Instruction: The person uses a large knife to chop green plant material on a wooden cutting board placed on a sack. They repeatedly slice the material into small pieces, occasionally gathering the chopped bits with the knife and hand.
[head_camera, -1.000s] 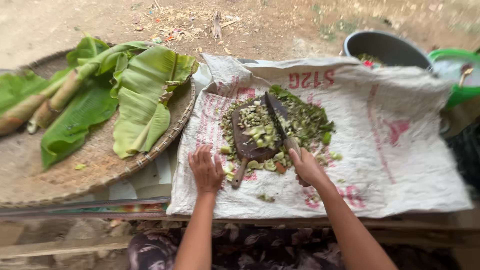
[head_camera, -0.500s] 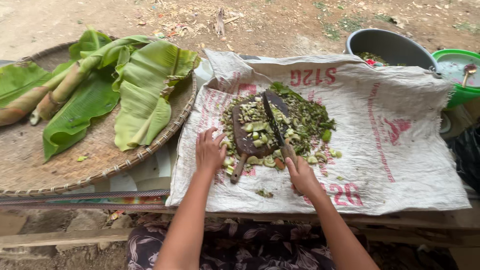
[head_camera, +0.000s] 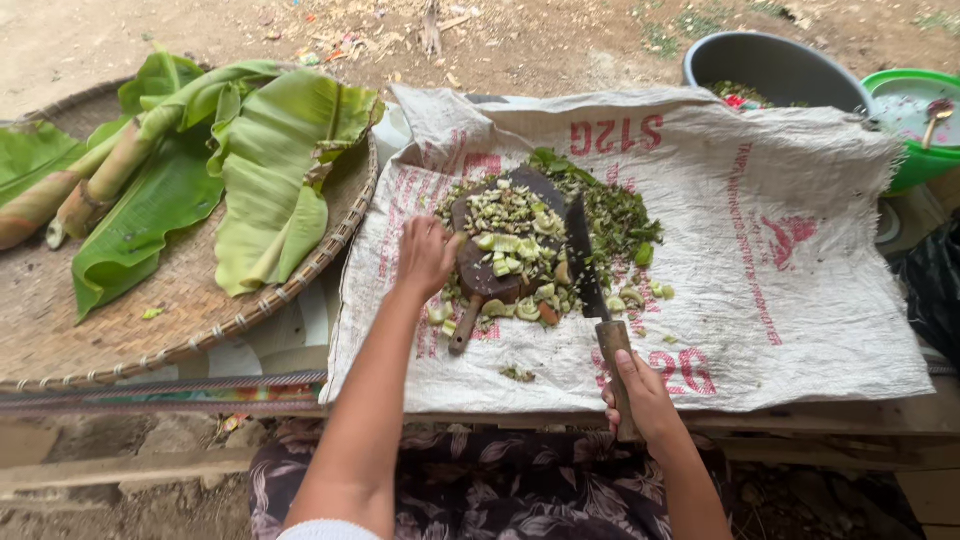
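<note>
We grip knife (head_camera: 590, 265) handle in right hand (head_camera: 640, 395), blade pointing away toward sack's far edge; left hand (head_camera: 428, 255), fingers curled, touches chopping board (head_camera: 480, 275) left edge.

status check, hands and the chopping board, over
Right hand grips cleaver handle. Left hand rests at chopping board edge. Chopped greens piled on board.

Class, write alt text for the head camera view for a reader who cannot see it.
A person's right hand grips a cleaver over chopped green stalk pieces on a wooden board, steadied by the left hand. A woven sack lies underneath; banana leaves fill a woven tray.
</note>
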